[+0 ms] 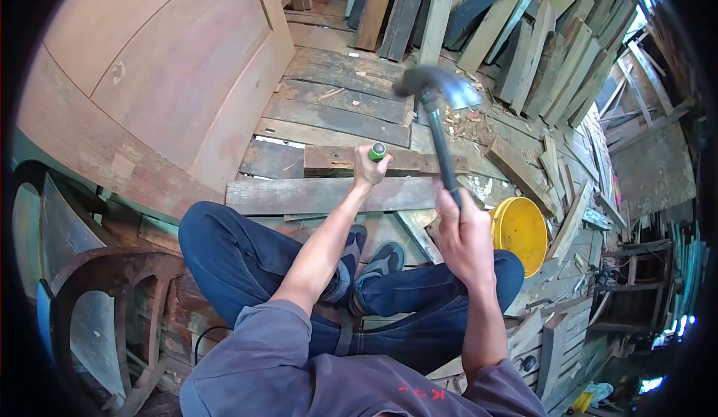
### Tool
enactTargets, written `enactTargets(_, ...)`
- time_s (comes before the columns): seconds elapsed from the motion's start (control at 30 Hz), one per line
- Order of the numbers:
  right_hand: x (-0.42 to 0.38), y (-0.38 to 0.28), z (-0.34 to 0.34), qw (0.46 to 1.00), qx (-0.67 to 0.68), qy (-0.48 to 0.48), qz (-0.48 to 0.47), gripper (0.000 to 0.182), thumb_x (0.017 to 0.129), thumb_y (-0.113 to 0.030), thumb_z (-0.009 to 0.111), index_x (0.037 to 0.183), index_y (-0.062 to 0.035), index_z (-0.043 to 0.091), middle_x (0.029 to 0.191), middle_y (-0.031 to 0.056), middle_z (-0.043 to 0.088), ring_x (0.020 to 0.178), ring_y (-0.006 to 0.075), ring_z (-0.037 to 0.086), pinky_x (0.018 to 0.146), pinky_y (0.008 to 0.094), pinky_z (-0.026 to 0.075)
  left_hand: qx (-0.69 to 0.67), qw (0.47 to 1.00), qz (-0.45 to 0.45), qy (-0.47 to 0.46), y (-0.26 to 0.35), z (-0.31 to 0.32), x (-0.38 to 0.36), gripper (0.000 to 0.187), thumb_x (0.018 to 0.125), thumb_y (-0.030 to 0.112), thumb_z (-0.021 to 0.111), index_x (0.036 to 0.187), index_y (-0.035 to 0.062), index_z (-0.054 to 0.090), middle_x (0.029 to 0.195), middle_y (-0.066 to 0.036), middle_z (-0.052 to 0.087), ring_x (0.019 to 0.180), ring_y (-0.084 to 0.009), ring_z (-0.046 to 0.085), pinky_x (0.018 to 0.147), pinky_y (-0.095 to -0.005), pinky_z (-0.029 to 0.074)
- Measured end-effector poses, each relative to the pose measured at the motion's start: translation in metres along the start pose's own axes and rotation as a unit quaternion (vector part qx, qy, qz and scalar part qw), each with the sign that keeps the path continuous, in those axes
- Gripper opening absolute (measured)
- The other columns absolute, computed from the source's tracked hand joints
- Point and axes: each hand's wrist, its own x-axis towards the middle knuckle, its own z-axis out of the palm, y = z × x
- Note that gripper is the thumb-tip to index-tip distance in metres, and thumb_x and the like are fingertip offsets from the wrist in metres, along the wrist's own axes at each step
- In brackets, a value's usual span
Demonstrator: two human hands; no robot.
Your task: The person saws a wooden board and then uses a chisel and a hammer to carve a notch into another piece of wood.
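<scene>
My left hand (pixel 366 169) is closed around the green handle of a chisel (pixel 378 151), held with its butt end facing up. The blade is hidden below my fist, over a thick piece of timber (pixel 329 160). In my right hand (pixel 467 234) is a claw hammer (pixel 440 139), gripped by its dark handle. Its head is raised, blurred by motion, and apart from the chisel. A grey weathered plank (pixel 299 195) lies in front of the timber, close to my feet.
At the left leans a large wooden door panel (pixel 187 73). A yellow bucket (pixel 519 237) stands by my right knee. Many boards (pixel 407 13) lean at the back, with wood chips (pixel 475 125) scattered on the plank floor. A curved wooden chair part (pixel 97 267) is at the lower left.
</scene>
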Motion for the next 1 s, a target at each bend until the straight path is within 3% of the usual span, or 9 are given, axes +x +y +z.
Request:
enactTargets(0.13, 0.002, 0.013, 0.021, 0.997, -0.011, 0.058, -0.051, 0.022, 0.102, -0.02, 0.055, 0.1, 0.0011, 0.053, 0.055, 0.0195, 0.054, 0.053, 0.0408, 0.062, 0.046, 0.0469, 0.043, 0.033, 0.999, -0.003, -0.024, -0.001, 0.007, -0.003, 0.02, 0.07, 0.014, 0.069, 0.061, -0.0014, 0.06, 0.056, -0.02, 0.058, 0.052, -0.03, 0.063, 0.049, -0.0399, 0.044)
enactTargets(0.23, -0.005, 0.058, 0.04, 0.989, -0.125, -0.073, -0.003, 0.036, 0.103, -0.031, 0.052, 0.095, 0.004, 0.058, 0.059, 0.0251, 0.056, 0.056, 0.0432, 0.062, 0.049, 0.0501, 0.043, 0.033, 0.999, -0.014, -0.024, 0.007, 0.006, -0.003, 0.02, 0.069, 0.014, 0.07, 0.062, -0.0011, 0.059, 0.058, -0.021, 0.058, 0.054, -0.0336, 0.063, 0.051, -0.042, 0.044)
enactTargets(0.33, -0.006, 0.034, 0.016, 0.958, 0.0, -0.171, 0.231, 0.043, 0.103, -0.035, 0.051, 0.093, 0.0054, 0.06, 0.063, 0.0275, 0.057, 0.062, 0.0429, 0.063, 0.056, 0.049, 0.046, 0.02, 0.999, 0.038, -0.01, 0.01, 0.013, -0.005, 0.018, 0.069, 0.011, 0.071, 0.065, -0.0011, 0.059, 0.06, -0.021, 0.059, 0.056, -0.0357, 0.063, 0.053, -0.0426, 0.045)
enactTargets(0.63, 0.003, 0.02, 0.011, 0.991, 0.033, 0.104, -0.072, 0.025, 0.103, -0.021, 0.055, 0.094, 0.002, 0.054, 0.055, 0.0165, 0.054, 0.045, 0.0343, 0.056, 0.044, 0.0441, 0.038, 0.026, 0.999, 0.012, -0.044, 0.014, 0.011, -0.007, 0.019, 0.069, 0.01, 0.069, 0.064, -0.0015, 0.055, 0.057, -0.02, 0.055, 0.052, -0.0345, 0.059, 0.052, -0.041, 0.043)
enactTargets(0.7, -0.006, 0.062, 0.042, 0.991, -0.08, 0.097, -0.047, 0.035, 0.103, -0.029, 0.053, 0.095, 0.0052, 0.056, 0.055, 0.0217, 0.056, 0.051, 0.0357, 0.065, 0.045, 0.0461, 0.045, 0.019, 0.999, 0.007, -0.041, 0.007, 0.011, -0.007, 0.018, 0.069, 0.01, 0.069, 0.064, -0.0015, 0.055, 0.057, -0.02, 0.055, 0.052, -0.0338, 0.059, 0.052, -0.041, 0.043)
enactTargets(0.77, -0.011, 0.061, 0.035, 0.975, -0.015, -0.111, 0.193, 0.042, 0.103, -0.034, 0.051, 0.095, 0.0072, 0.058, 0.056, 0.0226, 0.058, 0.049, 0.0342, 0.064, 0.046, 0.046, 0.047, 0.017, 0.999, 0.012, -0.026, 0.013, 0.007, -0.009, 0.017, 0.07, 0.01, 0.068, 0.064, -0.0008, 0.056, 0.056, -0.019, 0.054, 0.049, -0.0287, 0.057, 0.051, -0.0399, 0.042)
enactTargets(0.8, -0.012, 0.065, 0.031, 0.973, -0.011, -0.1, 0.206, 0.048, 0.104, -0.037, 0.049, 0.093, 0.0088, 0.058, 0.058, 0.0229, 0.06, 0.047, 0.0322, 0.064, 0.046, 0.0452, 0.048, 0.035, 0.999, 0.013, -0.034, 0.004, 0.002, -0.009, 0.017, 0.071, 0.011, 0.068, 0.063, -0.0005, 0.058, 0.055, -0.018, 0.055, 0.048, -0.0271, 0.057, 0.05, -0.0393, 0.042)
enactTargets(0.9, -0.008, 0.07, 0.014, 0.952, 0.155, -0.081, 0.251, 0.037, 0.106, -0.036, 0.047, 0.093, -0.0022, 0.055, 0.052, -0.0018, 0.043, 0.035, 0.0105, 0.042, 0.032, 0.0299, 0.036, 0.036, 0.999, 0.018, -0.015, -0.004, 0.0, -0.005, 0.017, 0.071, 0.012, 0.068, 0.061, 0.0003, 0.061, 0.053, -0.015, 0.057, 0.048, -0.0235, 0.057, 0.049, -0.0378, 0.041)
enactTargets(1.0, 0.002, 0.065, 0.0, 0.946, 0.215, -0.042, 0.239, 0.039, 0.106, -0.038, 0.048, 0.084, -0.0055, 0.05, 0.053, -0.002, 0.042, 0.036, 0.0096, 0.042, 0.033, 0.029, 0.035, 0.016, 1.0, 0.021, 0.006, -0.012, 0.003, -0.004, 0.017, 0.071, 0.012, 0.068, 0.06, 0.0003, 0.062, 0.053, -0.013, 0.058, 0.048, -0.0212, 0.058, 0.049, -0.0364, 0.042)
